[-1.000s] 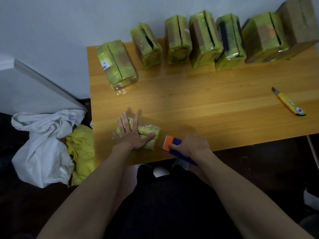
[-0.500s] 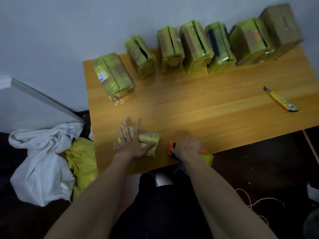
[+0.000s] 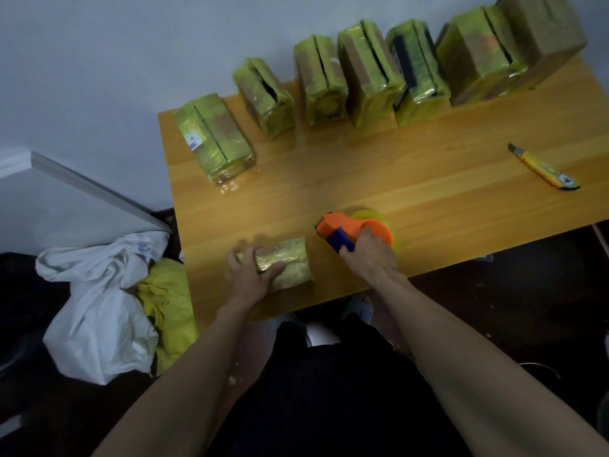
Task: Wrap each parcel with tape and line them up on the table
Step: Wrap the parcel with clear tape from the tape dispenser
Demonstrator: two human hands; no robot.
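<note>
On the near edge of the light wooden table [image 3: 379, 166], my left hand [image 3: 245, 278] grips the small parcel wrapped in yellowish clear tape [image 3: 290, 263]: fingers curl over its left end, thumb lies along its near side. The parcel lies flat on the wood, long side running left to right. Just right of it, apart from it, my right hand [image 3: 369, 255] holds the orange and blue plastic tape dispenser [image 3: 349, 230] by its blue handle, fingers wrapped round it. The dispenser's orange nose points left toward the parcel; a roll of yellow tape [image 3: 379, 214] sits in it. Cannot tell if a strip of tape runs between dispenser and parcel.

Along the far edge, by the pale wall [image 3: 131, 44], six tape-wrapped yellow-green cardboard parcels [image 3: 369, 77] stand in a row, most with a dark slit on top. The leftmost one lies a bit nearer to me and carries a white barcode label [image 3: 194, 141]. A plain brown cardboard box [image 3: 543, 31] stands at the right end, touching the last wrapped one. A yellow utility knife [image 3: 543, 166] lies alone at the right side of the table, well apart from both hands.

On the floor left of the table, a crumpled white sack [image 3: 95, 311] with yellow cloth [image 3: 164, 298] beside it.
</note>
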